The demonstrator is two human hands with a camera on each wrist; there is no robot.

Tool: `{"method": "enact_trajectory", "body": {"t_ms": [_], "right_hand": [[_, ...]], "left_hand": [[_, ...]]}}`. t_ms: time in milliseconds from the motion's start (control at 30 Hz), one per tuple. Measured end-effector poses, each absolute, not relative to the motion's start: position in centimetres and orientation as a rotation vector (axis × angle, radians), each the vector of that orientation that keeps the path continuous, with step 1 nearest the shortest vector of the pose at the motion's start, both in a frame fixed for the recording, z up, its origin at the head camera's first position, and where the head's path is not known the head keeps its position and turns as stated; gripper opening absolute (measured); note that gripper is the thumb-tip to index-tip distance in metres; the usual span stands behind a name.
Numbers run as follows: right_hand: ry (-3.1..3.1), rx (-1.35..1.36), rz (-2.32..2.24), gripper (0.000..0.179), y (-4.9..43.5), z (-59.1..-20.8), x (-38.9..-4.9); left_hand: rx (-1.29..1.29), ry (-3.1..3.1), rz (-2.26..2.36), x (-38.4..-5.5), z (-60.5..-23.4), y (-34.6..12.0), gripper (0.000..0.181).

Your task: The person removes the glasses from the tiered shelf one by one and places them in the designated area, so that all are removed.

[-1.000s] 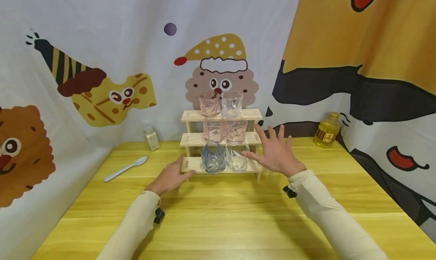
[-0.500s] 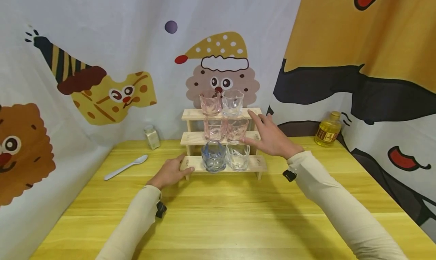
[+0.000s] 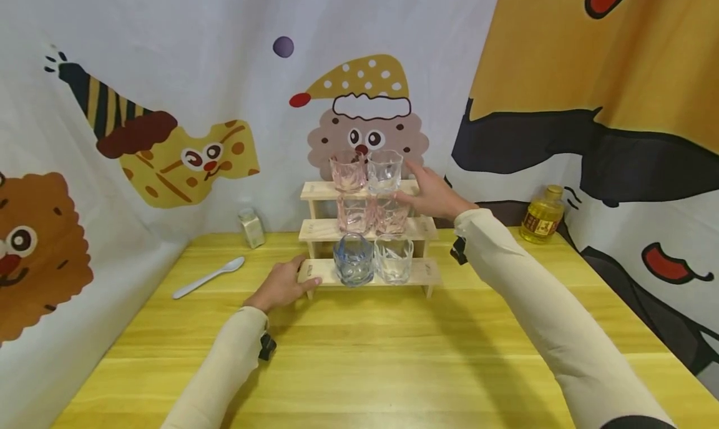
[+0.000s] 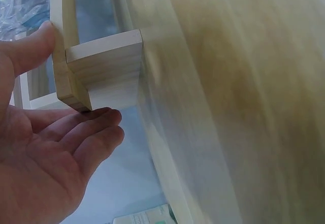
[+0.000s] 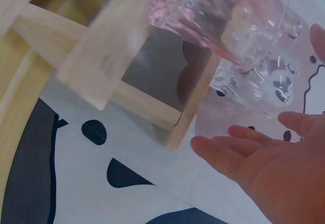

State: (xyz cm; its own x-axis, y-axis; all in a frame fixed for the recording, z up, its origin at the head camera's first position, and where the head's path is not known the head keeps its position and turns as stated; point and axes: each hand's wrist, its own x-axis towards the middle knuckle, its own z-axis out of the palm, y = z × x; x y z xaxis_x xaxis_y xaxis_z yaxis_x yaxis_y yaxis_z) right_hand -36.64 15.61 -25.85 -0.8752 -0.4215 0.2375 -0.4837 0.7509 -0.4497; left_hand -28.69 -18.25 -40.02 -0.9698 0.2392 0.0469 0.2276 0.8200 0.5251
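A three-tier wooden display stand (image 3: 427, 270) holds faceted glasses in pairs. On the top tier are a pink glass (image 3: 347, 174) and a clear glass (image 3: 384, 174); two pink glasses (image 3: 354, 215) share the middle tier. Below them stand a blue glass (image 3: 353, 263) and another clear glass (image 3: 394, 263). My left hand (image 3: 279, 285) grips the left end of the bottom tier; the left wrist view shows thumb above the board (image 4: 63, 46) and fingers at its end. Beside the upper clear glass, my right hand (image 3: 438, 195) is extended, fingers apart and holding nothing in the right wrist view.
A pale spoon (image 3: 209, 278) lies on the wooden table (image 3: 359, 366) at left, with a small lidded jar (image 3: 251, 229) behind it. At the back right stands a yellow oil bottle (image 3: 542, 216). A cartoon-printed curtain (image 3: 224, 73) hangs close behind the stand.
My right hand has moved up and inward, from beside the lower tiers to the upper clear glass. The left hand stays on the stand's end, and the glasses have kept their places.
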Motion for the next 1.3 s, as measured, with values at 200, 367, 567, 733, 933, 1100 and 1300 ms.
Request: {"method": "enact_trajectory", "body": {"t_ms": [200, 367, 567, 733, 933, 1100, 1300], "right_hand": [[-2.845, 0.653, 0.837, 0.092, 14.4, -25.0, -39.0], [-2.833, 0.604, 0.901, 0.087, 13.0, -24.1, -40.1], [-2.83, 0.494, 1.012, 0.085, 11.8, -24.4, -40.7], [-2.772, 0.433, 1.119, 0.082, 11.4, -25.2, -41.3], [-2.674, 0.407, 1.247, 0.08, 11.1, -25.9, -41.7], [-2.653, 0.363, 1.239, 0.08, 11.3, -26.1, -41.8], [-2.638, 0.354, 1.228, 0.081, 12.1, -25.8, -41.9]], "left_hand": [[0.374, 2.984, 0.821, -28.7, -40.1, -18.1, 0.077], [0.37, 3.007, 0.778, -28.8, -40.1, -18.0, 0.078], [0.392, 3.032, 0.741, -28.9, -40.1, -18.1, 0.076], [0.388, 3.035, 0.738, -29.0, -40.1, -18.1, 0.076], [0.377, 3.05, 0.754, -28.9, -40.3, -18.1, 0.075], [0.396, 3.044, 0.782, -28.9, -40.4, -17.8, 0.073], [0.379, 3.05, 0.784, -29.0, -40.6, -17.9, 0.074]]}}
